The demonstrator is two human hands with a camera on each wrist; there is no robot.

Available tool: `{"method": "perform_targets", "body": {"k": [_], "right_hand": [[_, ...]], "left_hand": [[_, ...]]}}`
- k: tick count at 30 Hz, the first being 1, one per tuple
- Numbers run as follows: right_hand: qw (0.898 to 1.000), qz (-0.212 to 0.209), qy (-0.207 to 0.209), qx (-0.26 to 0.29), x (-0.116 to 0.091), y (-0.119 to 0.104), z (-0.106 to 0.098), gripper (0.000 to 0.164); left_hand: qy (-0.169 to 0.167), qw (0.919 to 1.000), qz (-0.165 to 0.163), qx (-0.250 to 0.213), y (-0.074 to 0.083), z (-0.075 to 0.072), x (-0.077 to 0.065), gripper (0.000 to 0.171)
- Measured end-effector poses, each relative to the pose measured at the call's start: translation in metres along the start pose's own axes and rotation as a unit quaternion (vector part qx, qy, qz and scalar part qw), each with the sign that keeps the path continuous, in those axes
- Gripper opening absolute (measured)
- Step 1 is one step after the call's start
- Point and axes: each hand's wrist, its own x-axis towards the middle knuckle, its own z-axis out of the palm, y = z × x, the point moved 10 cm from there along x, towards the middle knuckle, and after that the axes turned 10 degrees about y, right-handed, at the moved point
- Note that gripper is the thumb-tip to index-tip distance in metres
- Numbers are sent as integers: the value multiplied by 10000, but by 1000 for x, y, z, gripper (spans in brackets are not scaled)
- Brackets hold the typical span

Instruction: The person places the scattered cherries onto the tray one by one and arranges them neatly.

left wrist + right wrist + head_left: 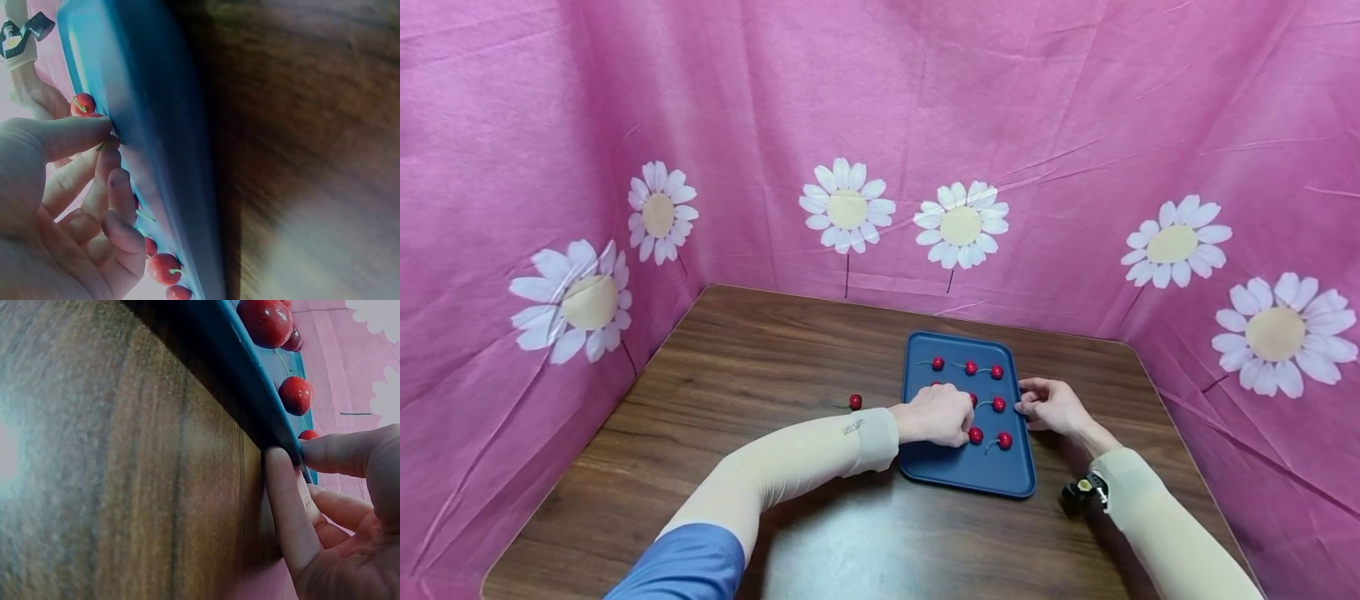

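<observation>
A blue tray (962, 479) lies on the table, bearing several red cherries with green stems. My left hand (936, 415) reaches over its left side and pinches the stem of a cherry (975, 435) between thumb and forefinger. In the left wrist view the thumb (78, 134) mostly hides that cherry; the other fingers are curled. My right hand (1054, 406) grips the tray's right edge, thumb (337, 453) on the rim and forefinger (289, 506) outside it. Some cherries in the tray's left part are partly behind my left hand.
One cherry (856, 402) lies on the wooden table (760, 350) left of the tray. Another cherry (1004, 440) sits right of the pinched one. A pink cloth (880, 100) with daisies hangs behind and at both sides of the table.
</observation>
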Motion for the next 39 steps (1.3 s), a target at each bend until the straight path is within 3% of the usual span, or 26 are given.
{"method": "perform_targets", "body": {"k": [23, 28, 33, 39], "right_hand": [[10000, 8, -13, -58, -1, -1, 0, 59], [10000, 15, 0, -69, 0, 0, -1, 58], [10000, -29, -7, -54, 0, 1, 1, 58], [10000, 33, 15, -17, 1, 2, -1, 57]], "left_hand": [[-4, 10000, -1, -83, -7, -1, -5, 19], [14, 9999, 80, 88, -9, -4, -10, 12], [9, 9993, 228, 280, -12, -10, -16, 20], [-38, 9987, 484, 146, -14, -20, -22, 27]]}}
